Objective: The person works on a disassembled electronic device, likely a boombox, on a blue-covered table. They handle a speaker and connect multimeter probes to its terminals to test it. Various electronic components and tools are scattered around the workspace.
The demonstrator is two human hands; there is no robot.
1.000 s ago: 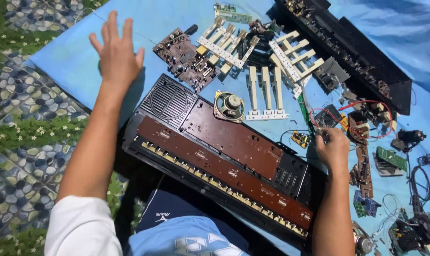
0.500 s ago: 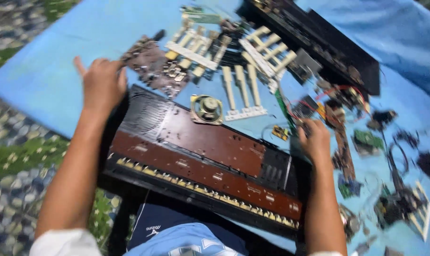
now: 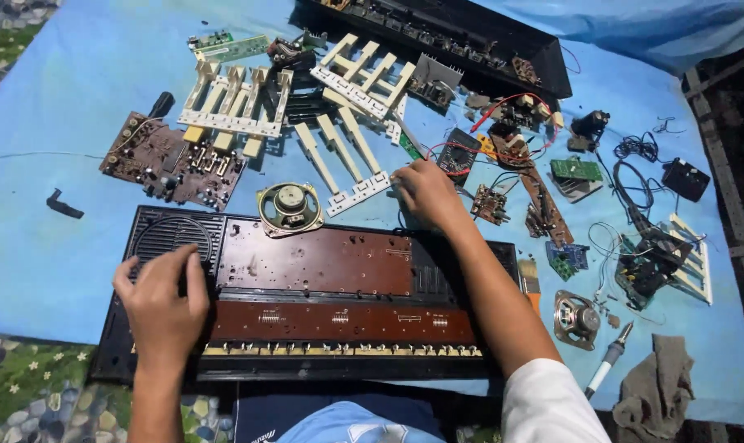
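Two hands are at work over a gutted electronic keyboard chassis (image 3: 323, 271), which lies on a blue sheet (image 3: 60, 238) right in front of me.

Starting at the left, my left hand (image 3: 163, 308) rests flat on the chassis's left end, just below the round speaker grille (image 3: 171, 238). Its grip is released, fingers spread, pressing rather than holding. Above it lies a brown circuit board (image 3: 171, 160). A loose loudspeaker (image 3: 288, 205) sits on the chassis's far edge.

Further right, my right hand (image 3: 421, 190) touches the near end of a white key strip (image 3: 343, 160) just beyond the chassis. The fingers are curled downward, and I cannot tell whether they pinch anything.

I judge this to be bracing the chassis while sorting parts behind it. Moving the chassis would call for both hands, one at each end.

Its long axis runs left to right, the contact row toward me and the grille end pointing left.
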